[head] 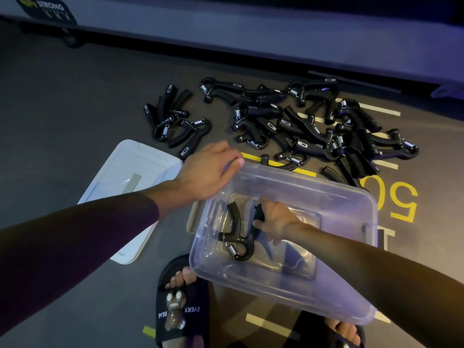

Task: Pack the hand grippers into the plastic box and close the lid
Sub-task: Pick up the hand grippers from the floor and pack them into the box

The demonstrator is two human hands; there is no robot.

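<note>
Right hand point(273, 219) lowers gripper point(238, 237) inside box point(326, 305).
</note>
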